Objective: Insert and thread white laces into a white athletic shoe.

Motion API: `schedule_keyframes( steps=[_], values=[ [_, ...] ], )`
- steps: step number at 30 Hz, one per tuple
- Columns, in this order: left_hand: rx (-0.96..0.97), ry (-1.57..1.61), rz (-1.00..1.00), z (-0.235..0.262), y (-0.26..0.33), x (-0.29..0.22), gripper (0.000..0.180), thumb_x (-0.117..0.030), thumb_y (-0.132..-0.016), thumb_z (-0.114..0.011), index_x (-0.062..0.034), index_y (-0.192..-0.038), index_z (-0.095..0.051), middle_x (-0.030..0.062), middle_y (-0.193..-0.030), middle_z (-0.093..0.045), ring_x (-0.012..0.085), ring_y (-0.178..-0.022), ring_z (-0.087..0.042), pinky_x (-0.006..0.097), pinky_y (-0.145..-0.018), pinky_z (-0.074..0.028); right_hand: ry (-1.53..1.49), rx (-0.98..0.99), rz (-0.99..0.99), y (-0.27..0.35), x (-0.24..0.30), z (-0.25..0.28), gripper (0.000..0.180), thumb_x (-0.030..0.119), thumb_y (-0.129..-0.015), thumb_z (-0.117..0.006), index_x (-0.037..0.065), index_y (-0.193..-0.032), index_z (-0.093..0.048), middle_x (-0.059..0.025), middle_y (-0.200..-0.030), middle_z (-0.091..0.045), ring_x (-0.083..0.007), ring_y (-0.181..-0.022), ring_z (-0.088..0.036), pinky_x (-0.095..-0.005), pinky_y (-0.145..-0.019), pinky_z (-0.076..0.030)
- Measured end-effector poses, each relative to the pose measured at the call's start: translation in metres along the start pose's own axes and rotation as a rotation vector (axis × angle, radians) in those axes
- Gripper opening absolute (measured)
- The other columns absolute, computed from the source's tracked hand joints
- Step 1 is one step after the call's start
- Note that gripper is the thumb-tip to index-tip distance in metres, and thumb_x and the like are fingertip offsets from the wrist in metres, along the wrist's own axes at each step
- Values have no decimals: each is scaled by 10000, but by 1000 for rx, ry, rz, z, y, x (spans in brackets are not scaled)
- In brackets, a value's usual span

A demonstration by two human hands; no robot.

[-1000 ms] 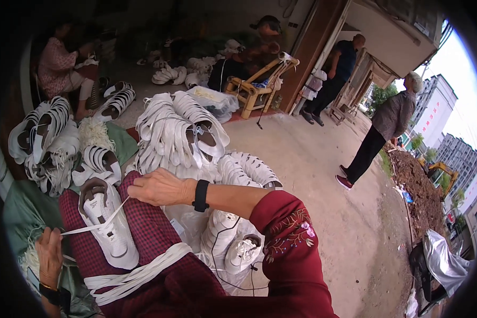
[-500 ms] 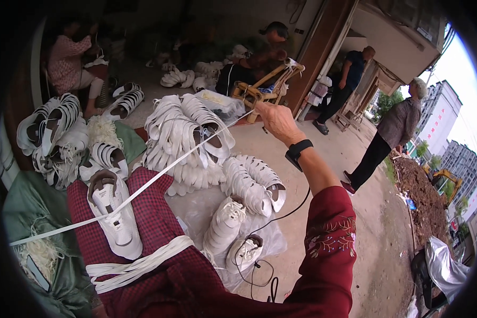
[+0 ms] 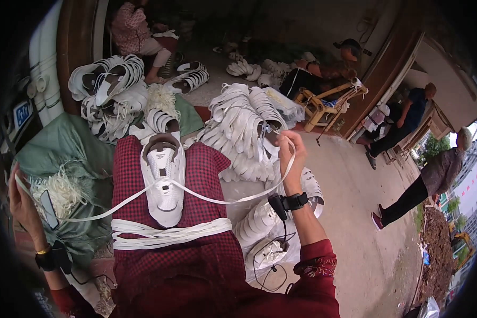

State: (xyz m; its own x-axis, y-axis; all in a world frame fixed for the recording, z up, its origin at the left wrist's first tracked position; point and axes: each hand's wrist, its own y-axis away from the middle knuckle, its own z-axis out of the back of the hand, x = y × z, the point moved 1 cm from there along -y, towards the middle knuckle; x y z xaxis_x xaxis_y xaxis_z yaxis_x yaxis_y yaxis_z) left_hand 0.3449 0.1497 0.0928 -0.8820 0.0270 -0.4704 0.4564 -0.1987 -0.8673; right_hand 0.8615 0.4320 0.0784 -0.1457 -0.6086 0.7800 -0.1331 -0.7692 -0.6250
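A white sneaker (image 3: pixel 165 204) lies on the red checked cloth (image 3: pixel 206 169) over my lap, toe toward me. One white shoelace (image 3: pixel 222 202) passes through its lower eyelets, and both ends run out sideways. My right hand (image 3: pixel 292 161) is raised at the right, thumb and fingers pinched on one end, with the lace drooping in a curve. At the far left my left hand (image 3: pixel 25 206) is raised near the picture's rim. The other end loops up to its fingertips, which appear closed on it. A bundle of white laces (image 3: pixel 169 234) is wrapped across my lap.
Stacks of white shoes (image 3: pixel 244 127) stand ahead, with more white shoes (image 3: pixel 114 85) at the left. A green sack (image 3: pixel 71 143) holds loose laces (image 3: pixel 63 193) and a phone (image 3: pixel 49 209). A bamboo chair (image 3: pixel 323 108) stands farther back. Several people are around; one person (image 3: pixel 434 175) stands at right.
My right hand has come down and nearer, and the taut lace now hangs slack on both sides of the sneaker. My left hand has come into view. The whole view has shifted left.
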Motion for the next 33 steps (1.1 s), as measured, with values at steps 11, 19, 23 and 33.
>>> schedule_keyframes(
  steps=[11, 19, 23, 33],
  values=[
    [776, 834, 468, -162, 85, -66, 162, -74, -978, -662, 20, -1102, -708, 37, -887, -718, 86, -823, -676, 232, -700, -534, -131, 713, -158, 84, 10, -145, 59, 42, -918, -702, -2, -941, -669, 0, -875, -682, -23, -770, -592, -190, -638, -472],
    [871, 949, 518, -175, 118, -59, 56, -8, -960, -664, 29, -1001, -654, 34, -929, -699, 76, -877, -654, 244, -799, -541, -136, 628, -167, 95, 1, -140, 42, 17, -900, -685, -3, -919, -653, 12, -807, -671, -16, -672, -576, -175, -574, -441],
    [859, 940, 564, -173, 119, -61, 45, -3, -967, -650, 20, -1005, -646, 28, -944, -688, 63, -905, -639, 231, -821, -525, -62, 593, -174, 95, 4, -143, 41, -1, -882, -691, 3, -892, -651, -2, -796, -677, -20, -672, -583, -189, -564, -443],
    [893, 822, 562, -168, 117, -66, 47, 12, -961, -629, 11, -1008, -636, 12, -925, -682, 51, -862, -646, 212, -758, -525, 25, 689, 83, 94, 8, -155, 67, -13, -852, -698, -3, -867, -633, -22, -778, -665, -51, -702, -608, -224, -630, -488]
  ],
)
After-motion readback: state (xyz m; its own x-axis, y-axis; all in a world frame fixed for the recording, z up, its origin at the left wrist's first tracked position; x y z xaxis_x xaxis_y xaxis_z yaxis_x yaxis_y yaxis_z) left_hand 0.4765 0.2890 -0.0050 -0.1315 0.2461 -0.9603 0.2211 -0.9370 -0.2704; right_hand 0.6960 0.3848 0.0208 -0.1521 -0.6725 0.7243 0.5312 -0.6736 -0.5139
